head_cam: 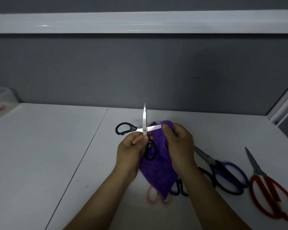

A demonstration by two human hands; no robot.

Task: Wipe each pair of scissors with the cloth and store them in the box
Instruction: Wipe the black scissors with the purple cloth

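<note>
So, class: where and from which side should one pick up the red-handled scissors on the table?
Probably by the handle loops of the red-handled scissors, from the near side: they lie flat and closed, loops at the near end, blades pointing away.

We record both forearms bare, entering from the bottom edge and converging twd centre. L hand (131, 146): back to camera, fingers curled, thumb & fingertips pinching scissors (125, 128) just below the pivot. R hand (178, 143): level w/ the L, just beside it, apart; fingers curled, thumb & forefinger pinching cloth (156, 176) at its top edge. Wrists approx straight.
</note>
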